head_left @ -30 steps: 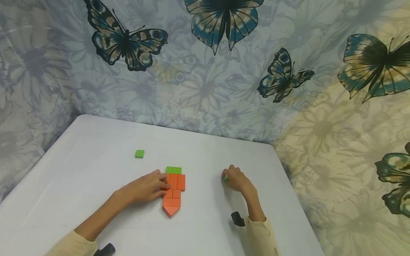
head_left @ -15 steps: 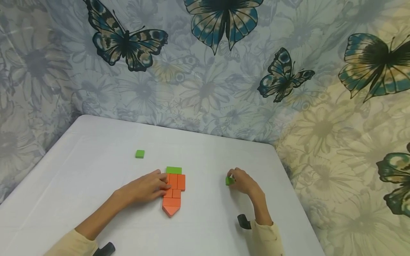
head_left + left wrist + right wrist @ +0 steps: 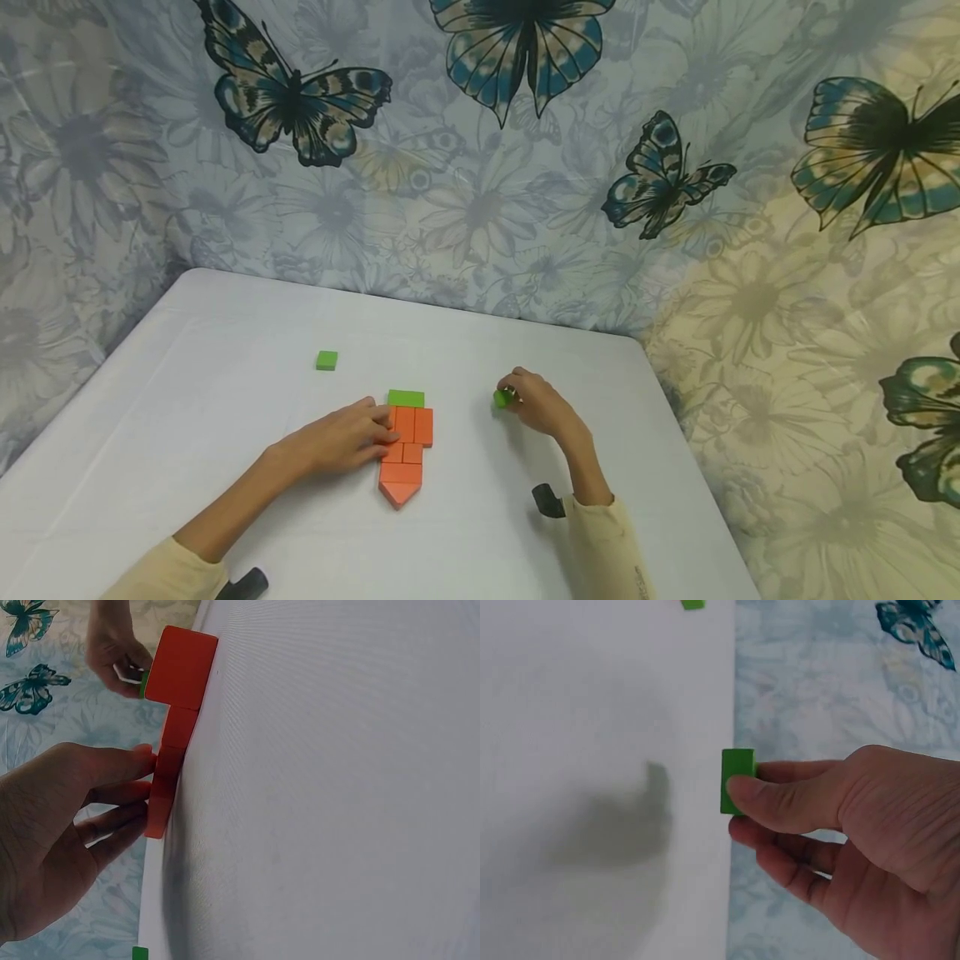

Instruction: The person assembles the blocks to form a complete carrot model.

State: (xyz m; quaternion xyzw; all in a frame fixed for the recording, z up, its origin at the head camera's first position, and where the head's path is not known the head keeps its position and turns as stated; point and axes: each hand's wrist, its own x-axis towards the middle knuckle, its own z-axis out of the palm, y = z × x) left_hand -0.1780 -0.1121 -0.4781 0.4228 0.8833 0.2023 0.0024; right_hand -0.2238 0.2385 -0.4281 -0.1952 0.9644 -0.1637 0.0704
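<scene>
A pointed figure of flat orange blocks (image 3: 406, 425) lies on the table, with a green block (image 3: 406, 398) along its far end. My left hand (image 3: 337, 437) rests against the figure's left side, thumb and fingertips touching the orange edge; in the left wrist view its fingers (image 3: 120, 817) extend to the orange blocks (image 3: 180, 667). To the right of the figure, my right hand (image 3: 538, 402) pinches a small green block (image 3: 502, 399) between thumb and fingers. The right wrist view shows the thumb across this green block (image 3: 737, 765), held above the table with a shadow below.
Another green block (image 3: 326, 361) lies alone toward the back left of the white table (image 3: 225, 417). A butterfly-patterned wall covering (image 3: 487, 208) rises behind the table's far edge. Dark camera mounts (image 3: 548, 501) project from the wrists.
The right hand turned the green block to the right, then carried it left and away from me, closer to the figure. The left hand has stayed on the orange blocks.
</scene>
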